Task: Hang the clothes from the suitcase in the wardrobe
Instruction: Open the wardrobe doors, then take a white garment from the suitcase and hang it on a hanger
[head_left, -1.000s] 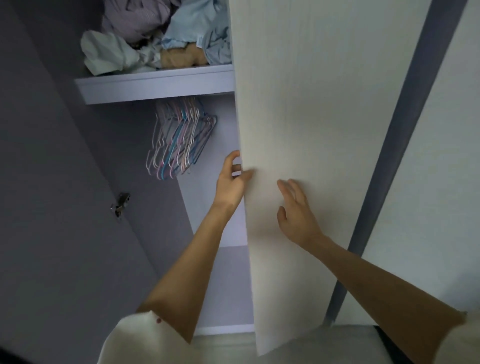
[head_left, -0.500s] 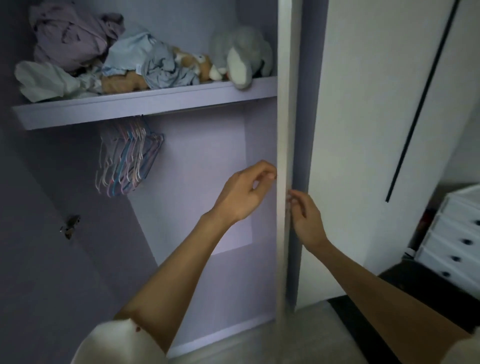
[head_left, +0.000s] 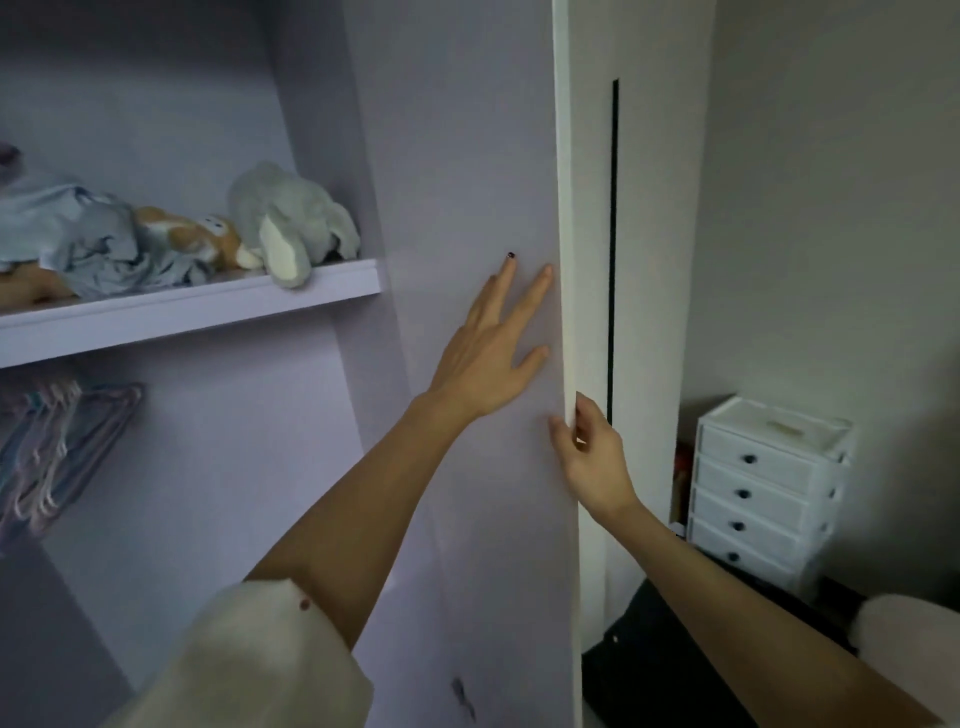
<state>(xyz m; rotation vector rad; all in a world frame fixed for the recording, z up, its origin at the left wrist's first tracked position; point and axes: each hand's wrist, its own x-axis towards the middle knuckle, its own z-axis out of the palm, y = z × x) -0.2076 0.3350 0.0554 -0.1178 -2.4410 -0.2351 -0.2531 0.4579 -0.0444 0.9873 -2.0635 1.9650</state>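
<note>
The wardrobe stands open in front of me. Its right door (head_left: 467, 156) is swung wide, its pale lilac inner face toward me. My left hand (head_left: 493, 348) presses flat on that inner face with the fingers straight and spread. My right hand (head_left: 592, 457) grips the door's white front edge (head_left: 563, 208), thumb on the inner side and fingers wrapped behind. A bunch of empty pastel hangers (head_left: 57, 447) hangs under the shelf (head_left: 208, 306) at the left. No suitcase is in view.
On the shelf lie crumpled pale blue clothes (head_left: 78, 244), a brown soft toy (head_left: 197, 239) and a grey plush elephant (head_left: 291, 223). A white drawer unit (head_left: 763, 488) stands at the right by the wall. A dark object (head_left: 660, 670) lies on the floor below it.
The right door has swung from nearly shut to wide open. My left hand moved from the door's edge to lie flat on its inner face. My right hand kept hold of the edge.
</note>
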